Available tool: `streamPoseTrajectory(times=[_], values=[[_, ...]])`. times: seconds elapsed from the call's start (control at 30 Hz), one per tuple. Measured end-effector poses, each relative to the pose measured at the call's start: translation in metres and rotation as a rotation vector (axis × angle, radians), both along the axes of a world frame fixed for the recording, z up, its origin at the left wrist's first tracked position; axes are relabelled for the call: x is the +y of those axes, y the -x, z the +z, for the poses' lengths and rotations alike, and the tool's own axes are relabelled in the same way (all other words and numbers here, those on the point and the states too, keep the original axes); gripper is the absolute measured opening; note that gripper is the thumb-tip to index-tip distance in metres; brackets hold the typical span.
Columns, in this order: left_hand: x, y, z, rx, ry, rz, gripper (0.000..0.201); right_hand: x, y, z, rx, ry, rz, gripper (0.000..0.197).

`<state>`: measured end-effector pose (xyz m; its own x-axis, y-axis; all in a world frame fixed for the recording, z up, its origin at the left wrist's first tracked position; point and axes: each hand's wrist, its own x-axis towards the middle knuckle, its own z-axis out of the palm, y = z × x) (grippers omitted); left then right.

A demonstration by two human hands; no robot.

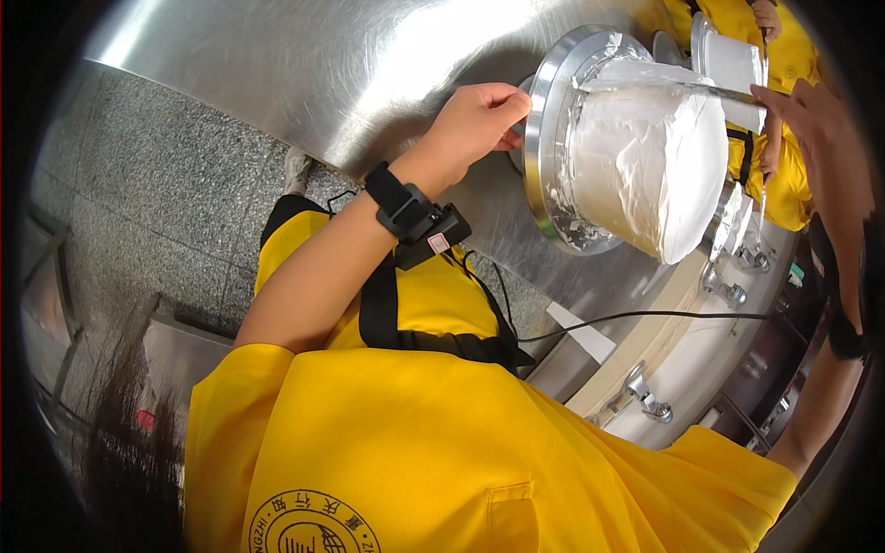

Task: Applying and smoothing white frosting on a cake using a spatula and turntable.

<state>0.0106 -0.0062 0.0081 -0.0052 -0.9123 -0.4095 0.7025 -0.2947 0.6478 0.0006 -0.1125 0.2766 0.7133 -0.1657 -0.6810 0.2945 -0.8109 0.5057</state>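
Note:
A cake covered in white cream (636, 166) sits on a round metal cake turntable (546, 138); both appear tipped sideways in the picture. My left hand (479, 120) is closed at the turntable's edge, thumb and fingertips pinched against the rim. Toward the upper right, my right hand (816, 120) grips a palette knife (705, 89) by its end. The knife's long blade lies across the cake's creamed side, near the turntable. Uneven ridges mark the cream, and smears of it cling to the turntable's plate. Part of my right hand fades into the dark rim of the view.
Beneath the turntable is a shiny steel table (277, 83). Beyond my cake, a person in yellow (793, 55) works at another white cake (733, 64). A black cable (645, 314) runs below the turntable. Metal taps (645, 396) line a counter at the right.

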Motion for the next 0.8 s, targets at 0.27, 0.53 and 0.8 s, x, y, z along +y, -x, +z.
streamPoseTrajectory(times=[0.27,0.53,0.8], values=[[0.006,-0.004,0.003,-0.004,-0.017,-0.005,0.025,-0.016,0.05,0.029,-0.011,0.161,0.146,0.031],[0.006,-0.005,0.004,-0.004,-0.004,-0.02,0.024,-0.005,0.041,0.03,0.05,0.325,0.183,0.028],[0.005,-0.001,-0.001,0.013,0.015,-0.039,0.024,-0.035,0.071,0.038,-0.101,0.21,0.324,0.025]])
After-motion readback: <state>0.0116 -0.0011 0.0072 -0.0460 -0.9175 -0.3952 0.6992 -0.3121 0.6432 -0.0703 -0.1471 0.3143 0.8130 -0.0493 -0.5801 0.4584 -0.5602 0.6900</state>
